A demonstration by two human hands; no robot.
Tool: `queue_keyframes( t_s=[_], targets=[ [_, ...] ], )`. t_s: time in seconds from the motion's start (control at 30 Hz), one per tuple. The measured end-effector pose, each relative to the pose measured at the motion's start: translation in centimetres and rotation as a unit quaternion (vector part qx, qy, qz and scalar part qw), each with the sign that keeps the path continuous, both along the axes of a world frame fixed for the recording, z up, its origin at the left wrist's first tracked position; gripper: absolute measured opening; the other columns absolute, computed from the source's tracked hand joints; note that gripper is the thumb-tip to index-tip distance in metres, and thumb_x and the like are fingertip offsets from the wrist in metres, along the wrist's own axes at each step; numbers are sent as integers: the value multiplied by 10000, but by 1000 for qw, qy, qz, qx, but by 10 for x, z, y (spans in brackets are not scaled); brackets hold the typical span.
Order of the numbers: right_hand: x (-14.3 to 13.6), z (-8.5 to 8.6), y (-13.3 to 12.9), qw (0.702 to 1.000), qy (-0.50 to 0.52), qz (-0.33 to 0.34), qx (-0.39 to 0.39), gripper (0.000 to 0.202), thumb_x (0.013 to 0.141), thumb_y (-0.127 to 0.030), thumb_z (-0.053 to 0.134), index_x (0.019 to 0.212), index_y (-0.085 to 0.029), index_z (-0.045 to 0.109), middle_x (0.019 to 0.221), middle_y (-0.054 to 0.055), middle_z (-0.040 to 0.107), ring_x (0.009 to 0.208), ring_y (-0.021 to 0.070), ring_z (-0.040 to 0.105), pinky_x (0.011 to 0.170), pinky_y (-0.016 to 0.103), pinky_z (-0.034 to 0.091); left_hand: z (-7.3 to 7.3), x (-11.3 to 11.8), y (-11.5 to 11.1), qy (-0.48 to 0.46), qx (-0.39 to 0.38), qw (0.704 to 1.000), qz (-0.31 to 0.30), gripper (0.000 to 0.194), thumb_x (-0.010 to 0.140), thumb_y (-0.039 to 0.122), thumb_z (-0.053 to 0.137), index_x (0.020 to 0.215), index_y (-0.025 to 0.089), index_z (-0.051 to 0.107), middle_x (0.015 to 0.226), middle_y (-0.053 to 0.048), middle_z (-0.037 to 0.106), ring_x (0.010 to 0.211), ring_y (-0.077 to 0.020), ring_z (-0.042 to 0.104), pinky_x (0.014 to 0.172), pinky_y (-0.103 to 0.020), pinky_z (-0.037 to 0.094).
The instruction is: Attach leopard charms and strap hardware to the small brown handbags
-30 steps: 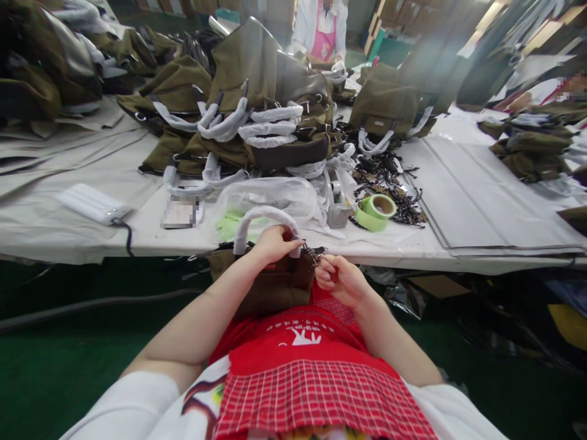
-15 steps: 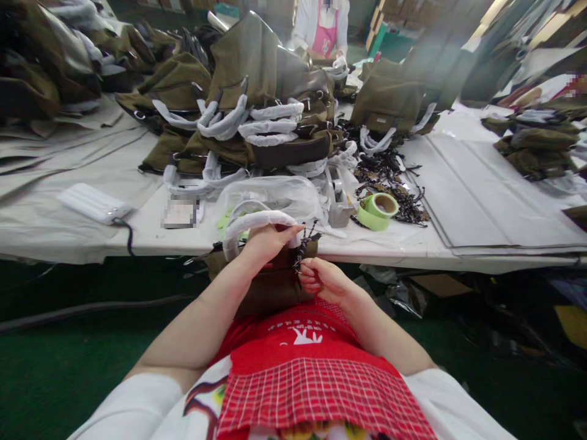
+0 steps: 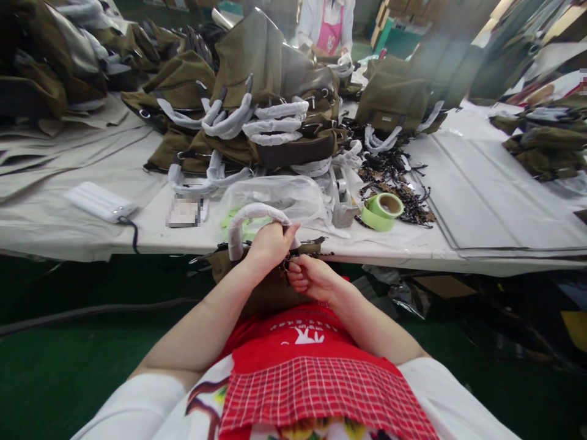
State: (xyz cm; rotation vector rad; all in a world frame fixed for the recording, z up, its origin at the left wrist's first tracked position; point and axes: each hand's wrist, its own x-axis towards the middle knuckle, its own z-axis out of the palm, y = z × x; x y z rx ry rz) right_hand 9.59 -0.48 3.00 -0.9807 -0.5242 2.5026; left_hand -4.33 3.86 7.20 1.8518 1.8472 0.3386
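An olive bag (image 3: 270,288) rests against the table's front edge in front of my body, with a white-wrapped handle (image 3: 257,211) arching up from it. My left hand (image 3: 270,247) is closed round the right part of that handle, thumb pointing right. Just to its right and lower, my right hand (image 3: 312,278) has its fingers curled in a pinch on a dark braided cord (image 3: 288,263). The cord lies close to the handle's base, partly hidden by both hands. How the cord meets the bag cannot be made out.
Olive bags with wrapped handles (image 3: 275,131) are piled behind. On the white table (image 3: 422,244) are green tape (image 3: 383,211), dark braided cords (image 3: 415,201), clear plastic (image 3: 275,195) and a white device (image 3: 98,201) with a cable. A person in a pink apron (image 3: 330,30) stands beyond.
The braided cord, upright beside the handle before, is now lower and mostly hidden between my hands. My right hand has moved slightly left, and my left hand has turned over the handle.
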Motion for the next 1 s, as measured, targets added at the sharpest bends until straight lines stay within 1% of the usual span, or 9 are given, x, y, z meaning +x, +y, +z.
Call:
queue_keyframes(
  t_s=[0.13,0.27,0.33,0.43,0.6,0.77,0.83,0.93,1.0],
  targets=[
    [11,11,-8,997,10,-15,72,287,862,-227,453,586,-186,384,516,-69,305,433,60,196,420,191,135,-9,-9,6,-5,11,1000,-10,549,968,542,371,921,103,697,830,-170,740,861,-308,708,735,-334,494],
    [25,22,-20,967,114,193,117,320,864,-267,516,570,-180,422,517,-56,355,441,64,253,436,215,179,-14,-12,11,-43,-6,999,-20,525,968,529,385,848,121,692,739,-142,727,781,-273,706,698,-305,489],
    [29,23,-23,947,123,248,160,332,875,-280,528,571,-173,449,518,-48,379,459,73,299,462,232,220,-14,-11,11,-53,-12,998,-21,520,964,531,395,831,125,691,702,-131,717,751,-268,700,685,-304,485],
    [29,18,-21,957,65,196,204,322,885,-258,512,581,-168,454,531,-46,397,473,70,291,468,236,203,-14,-10,9,-61,-14,998,-22,491,952,524,425,853,124,691,685,-118,709,732,-265,692,673,-306,477],
    [24,4,-11,981,11,119,151,266,828,-229,499,580,-181,414,532,-60,355,448,59,229,436,224,126,-14,-11,5,-67,-23,997,-33,407,905,504,519,859,140,694,696,-95,709,703,-241,674,636,-296,459],
    [19,-12,-2,993,-37,46,104,245,780,-251,503,569,-182,400,535,-57,340,446,54,212,433,209,109,-17,-16,4,-66,-90,986,-121,282,726,446,724,755,166,709,680,-54,702,633,-209,644,566,-280,439],
    [17,-16,1,994,-52,22,95,252,779,-270,514,569,-184,404,524,-57,341,446,56,212,429,207,109,-19,-16,4,-98,-95,981,-138,260,698,334,739,897,167,731,743,-39,725,672,-200,659,594,-264,464],
    [14,-20,4,994,-61,1,85,236,757,-277,524,575,-191,399,510,-61,337,447,60,212,423,205,113,-17,-14,4,-172,-50,977,-120,441,746,295,697,1178,210,677,918,-26,755,789,-190,684,707,-254,506],
    [12,-20,5,995,-56,-8,84,217,739,-273,519,580,-195,395,506,-65,329,447,61,207,420,204,117,-13,-12,3,-175,-35,980,-87,369,806,347,645,1151,226,690,918,-23,756,784,-191,683,739,-266,508]
  ],
)
